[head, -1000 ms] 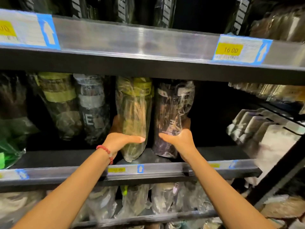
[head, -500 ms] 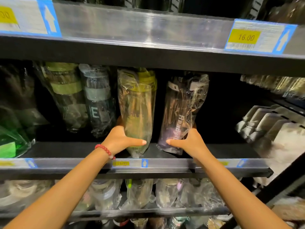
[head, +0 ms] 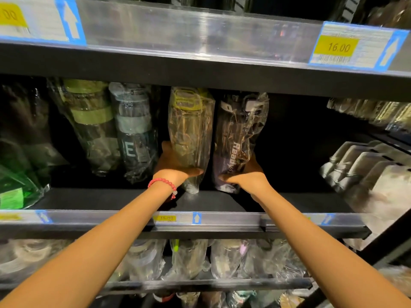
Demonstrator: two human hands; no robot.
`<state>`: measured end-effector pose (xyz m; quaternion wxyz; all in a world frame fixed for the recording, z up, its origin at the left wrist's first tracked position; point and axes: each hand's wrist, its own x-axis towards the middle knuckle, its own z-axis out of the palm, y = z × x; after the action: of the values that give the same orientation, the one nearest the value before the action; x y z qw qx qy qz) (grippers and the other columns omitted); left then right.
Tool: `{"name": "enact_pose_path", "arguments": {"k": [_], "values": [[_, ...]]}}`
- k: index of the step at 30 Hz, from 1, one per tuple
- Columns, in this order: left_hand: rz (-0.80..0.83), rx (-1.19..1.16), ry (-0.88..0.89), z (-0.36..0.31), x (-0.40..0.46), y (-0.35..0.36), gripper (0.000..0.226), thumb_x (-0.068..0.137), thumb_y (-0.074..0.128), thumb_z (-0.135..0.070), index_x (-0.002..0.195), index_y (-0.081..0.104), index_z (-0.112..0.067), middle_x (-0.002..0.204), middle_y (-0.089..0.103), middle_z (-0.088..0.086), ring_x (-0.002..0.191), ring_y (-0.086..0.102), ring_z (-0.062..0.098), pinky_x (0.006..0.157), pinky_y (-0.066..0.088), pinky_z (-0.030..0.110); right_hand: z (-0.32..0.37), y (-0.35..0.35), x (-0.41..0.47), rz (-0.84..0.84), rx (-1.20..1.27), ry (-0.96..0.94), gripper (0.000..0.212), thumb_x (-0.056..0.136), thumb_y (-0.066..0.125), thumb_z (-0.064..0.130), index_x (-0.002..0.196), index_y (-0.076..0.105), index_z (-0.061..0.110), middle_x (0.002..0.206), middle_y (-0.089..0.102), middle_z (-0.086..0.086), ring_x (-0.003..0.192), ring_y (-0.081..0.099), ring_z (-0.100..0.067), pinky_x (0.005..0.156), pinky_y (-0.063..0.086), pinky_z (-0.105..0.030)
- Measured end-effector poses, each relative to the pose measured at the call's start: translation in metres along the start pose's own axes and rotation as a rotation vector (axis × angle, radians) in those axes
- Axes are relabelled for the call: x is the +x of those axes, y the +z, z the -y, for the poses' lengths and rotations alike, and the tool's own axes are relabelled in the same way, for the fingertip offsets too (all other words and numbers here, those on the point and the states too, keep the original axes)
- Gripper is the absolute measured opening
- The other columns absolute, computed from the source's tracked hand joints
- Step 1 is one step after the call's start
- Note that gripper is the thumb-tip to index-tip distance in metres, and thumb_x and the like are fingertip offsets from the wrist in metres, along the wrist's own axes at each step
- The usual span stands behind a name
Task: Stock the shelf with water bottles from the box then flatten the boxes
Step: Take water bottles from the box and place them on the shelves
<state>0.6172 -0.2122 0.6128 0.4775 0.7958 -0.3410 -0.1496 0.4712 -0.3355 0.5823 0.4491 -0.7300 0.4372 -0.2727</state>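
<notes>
Left hand (head: 172,165) grips yellow-lidded bagged bottle (head: 190,130); right hand (head: 249,174) grips dark bottle (head: 239,138) lettered "Ready". Price tag (head: 338,47) up right of right hand: "16.00".

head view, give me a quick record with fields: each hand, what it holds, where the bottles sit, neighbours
left hand: left hand grips the yellow-lidded clear bottle in plastic wrap
right hand: right hand grips the dark bottle in plastic wrap with white lettering
placement: both upright, side by side over the black middle shelf
neighbours: grey-banded wrapped bottle to the left
wrist: red bead bracelet on the left
</notes>
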Motion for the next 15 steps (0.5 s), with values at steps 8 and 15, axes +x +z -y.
{"name": "enact_pose_path", "arguments": {"k": [8,15], "values": [[-0.097,0.003,-0.071,0.002,0.015,0.009,0.075,0.072,0.080,-0.030,0.127,0.037,-0.004,0.139,0.045,0.014,0.126,0.045,0.032,0.101,0.038,0.036,0.010,0.019,0.034,-0.035,-0.094,-0.075,0.094,0.062,0.088,0.021,0.141,0.038,0.013,0.138,0.051,-0.008,0.126,0.049,-0.028,0.102,0.039,-0.032],[-0.189,-0.077,-0.022,0.001,0.030,0.017,0.092,0.062,0.086,-0.022,0.133,0.028,-0.010,0.135,0.048,0.010,0.123,0.047,0.030,0.100,0.038,0.035,0.015,0.020,0.032,-0.063,-0.067,-0.123,0.089,0.072,0.082,0.016,0.143,0.029,0.012,0.144,0.043,-0.009,0.131,0.042,-0.029,0.101,0.035,-0.028]]}}
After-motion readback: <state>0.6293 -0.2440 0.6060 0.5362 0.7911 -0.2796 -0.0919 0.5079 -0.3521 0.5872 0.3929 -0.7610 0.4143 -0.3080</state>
